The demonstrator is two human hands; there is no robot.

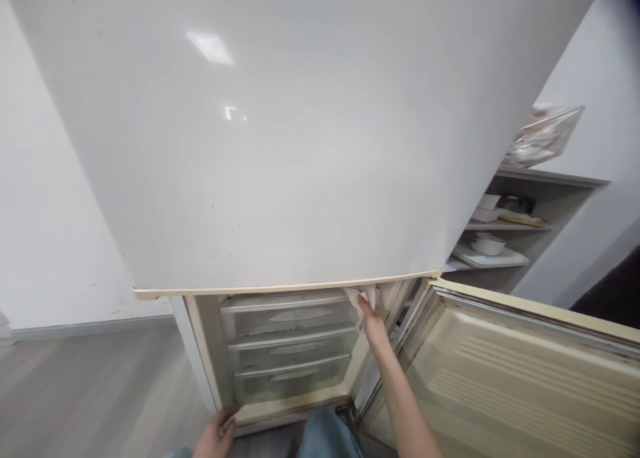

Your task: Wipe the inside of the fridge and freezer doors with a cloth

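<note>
My right hand (373, 321) is shut on a white cloth (356, 298), pressing it against the upper right corner of the freezer opening. My left hand (214, 435) rests on the lower left of the cream freezer frame (290, 408), and nothing shows in it. Between my hands are three clear plastic freezer drawers (287, 351), stacked inside the compartment. The freezer door (515, 371) swings wide open to the right, its ribbed cream liner facing me. The white refrigerator body (250, 145) fills the view above.
Grey shelves (500, 245) at the right hold a white bowl (487, 245) and other kitchen items. A clear plastic bag (545, 138) sits on top of them. A white wall (55, 178) and grey plank floor (90, 391) lie left. My denim-covered leg (327, 438) shows below.
</note>
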